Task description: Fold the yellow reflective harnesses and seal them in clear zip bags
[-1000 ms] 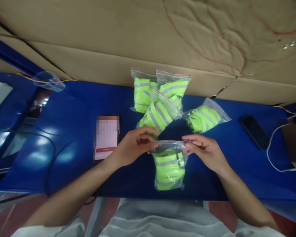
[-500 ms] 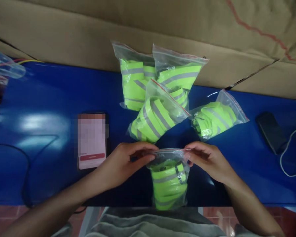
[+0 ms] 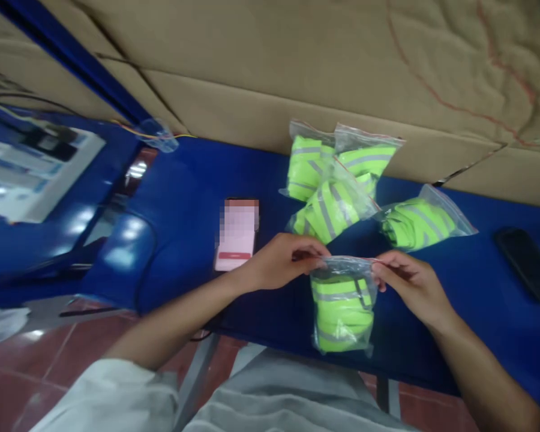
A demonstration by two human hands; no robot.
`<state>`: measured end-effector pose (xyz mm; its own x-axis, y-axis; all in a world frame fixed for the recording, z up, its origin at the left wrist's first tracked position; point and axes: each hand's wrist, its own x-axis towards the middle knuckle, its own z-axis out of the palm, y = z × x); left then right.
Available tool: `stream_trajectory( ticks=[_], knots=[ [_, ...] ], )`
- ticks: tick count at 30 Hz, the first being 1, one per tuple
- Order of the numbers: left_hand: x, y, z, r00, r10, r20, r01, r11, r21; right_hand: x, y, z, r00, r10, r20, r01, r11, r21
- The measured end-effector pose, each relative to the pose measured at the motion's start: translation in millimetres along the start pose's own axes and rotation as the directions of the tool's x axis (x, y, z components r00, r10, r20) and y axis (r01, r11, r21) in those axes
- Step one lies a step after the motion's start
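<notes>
A clear zip bag (image 3: 342, 312) with folded yellow-green reflective strapping inside hangs upright at the front edge of the blue table. My left hand (image 3: 292, 259) pinches the top left corner of its seal. At the top right corner, my right hand (image 3: 402, 279) grips the same seal between thumb and fingers. The bag's mouth looks pressed flat between them. Behind it, several similar filled bags lie in a pile (image 3: 330, 210), and one more bag (image 3: 420, 222) rests to the right of the pile.
A phone (image 3: 237, 234) with a lit screen lies left of the bags. At the far right is a dark object (image 3: 528, 264). Cardboard (image 3: 297, 78) stands along the table's back. A clear cup (image 3: 159, 135) and a white box (image 3: 49, 174) are at the left.
The view has swung toward the left, so more of the left side and the floor shows. Both hands still hold the bag's seal.
</notes>
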<state>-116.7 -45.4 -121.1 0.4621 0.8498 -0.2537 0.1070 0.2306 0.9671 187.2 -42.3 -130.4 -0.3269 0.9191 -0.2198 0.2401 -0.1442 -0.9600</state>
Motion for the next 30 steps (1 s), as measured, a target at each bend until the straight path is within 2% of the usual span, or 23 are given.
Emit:
stream_trajectory(
  ticks=[3, 7, 11, 14, 17, 21, 24, 30],
  knots=[
    [1, -4, 0.0, 0.997, 0.063, 0.034, -0.061, 0.997, -0.054, -6, -1, -4, 0.996, -0.074, -0.04, 0.07, 0.994, -0.088],
    [2, -4, 2.3, 0.995, 0.087, 0.045, -0.08, 0.987, -0.14, -11, -5, -7, 0.987, -0.145, -0.065, 0.136, 0.982, -0.129],
    [0, -3, 6.3, 0.993, 0.113, 0.015, -0.111, 0.986, -0.122, -11, -4, -1, 0.985, -0.164, -0.044, 0.157, 0.979, -0.13],
    [-1, -4, 8.8, 0.992, 0.13, -0.002, -0.129, 0.988, -0.085, -9, -1, 6, 0.982, -0.174, -0.077, 0.164, 0.978, -0.126],
    [0, -5, 10.7, 0.996, 0.077, -0.053, -0.08, 0.996, -0.049, -7, 0, 12, 0.977, -0.181, -0.108, 0.171, 0.98, -0.098],
    [-1, -4, 13.8, 0.993, 0.017, -0.12, -0.019, 1.0, -0.013, -5, -2, 16, 0.98, -0.176, -0.095, 0.169, 0.982, -0.086],
    [-5, 0, 16.4, 0.993, -0.004, -0.121, 0.003, 1.0, -0.002, -7, -3, 20, 0.978, -0.189, -0.093, 0.179, 0.979, -0.1],
    [-10, 7, 17.2, 0.99, -0.024, -0.137, 0.04, 0.992, 0.122, -11, -6, 23, 0.977, -0.2, -0.075, 0.19, 0.974, -0.122]
  ],
)
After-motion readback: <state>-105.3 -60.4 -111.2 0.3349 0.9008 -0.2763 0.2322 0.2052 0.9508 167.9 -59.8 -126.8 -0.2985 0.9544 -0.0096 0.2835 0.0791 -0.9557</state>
